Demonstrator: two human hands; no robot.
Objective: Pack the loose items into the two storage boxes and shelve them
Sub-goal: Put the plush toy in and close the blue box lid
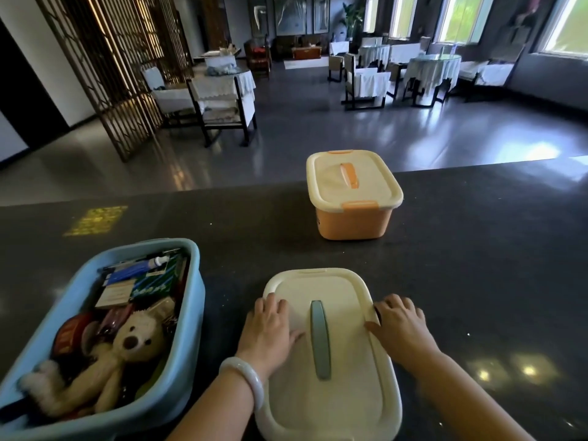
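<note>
Cream lid [331, 399] with grey-green handle [319, 338], flat under left hand [269, 329] and right hand [399, 326], fingers straight. Left of fingers: open blue box [191, 300], full. Beyond fingertips: orange box [351, 224], lidded.

A dark speckled desk [461, 281] carries an orange box [351, 222]; nearer than it lies a cream lid [343, 399], and left of that lid a blue box [191, 316].

left hand [270, 326]: lower centre, palm down, fingers straight, wrist bangled | right hand [399, 323]: lower right of centre, palm down, fingers spread
</note>
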